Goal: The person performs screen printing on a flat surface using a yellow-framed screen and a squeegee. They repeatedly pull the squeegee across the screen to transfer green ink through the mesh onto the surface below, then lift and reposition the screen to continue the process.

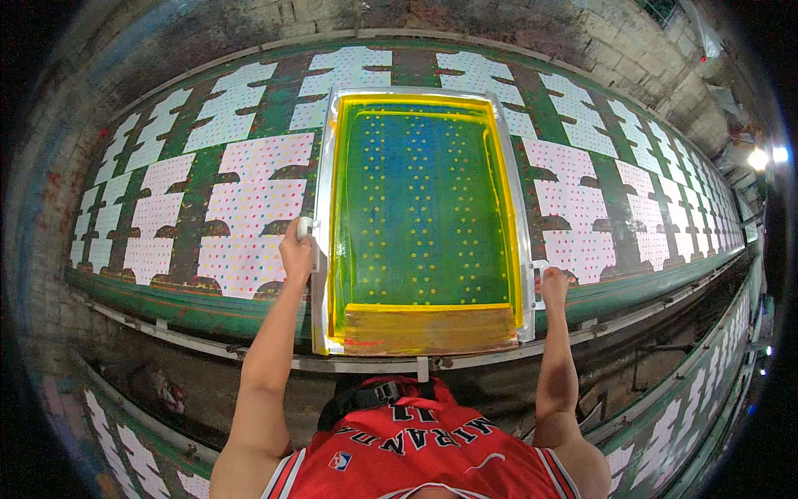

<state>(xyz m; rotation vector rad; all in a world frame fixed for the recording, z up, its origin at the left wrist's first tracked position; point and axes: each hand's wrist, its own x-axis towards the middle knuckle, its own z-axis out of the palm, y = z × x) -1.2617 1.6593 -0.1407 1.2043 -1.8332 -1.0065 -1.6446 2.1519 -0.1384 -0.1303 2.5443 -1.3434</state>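
A silk-screen frame [421, 208] with silver edges, a green dotted mesh, bands of yellow ink and a brown lower strip lies across the middle of the long green printing table [229, 284]. My left hand [295, 247] is closed on a pale handle at the frame's left side. My right hand [552, 284] is closed on the handle at its right side, fingers partly hidden. White cut fabric pieces with coloured dots [255, 205] lie in rows on both sides of the frame; more [570, 218] reach away to the right.
A rail [178, 331] runs along the table's near edge. Second tables with dotted pieces [137, 453] show at lower left and right. A worn block wall [565, 33] stands behind the table. Lights [758, 158] shine at the far right. My red sleeveless top fills the bottom middle.
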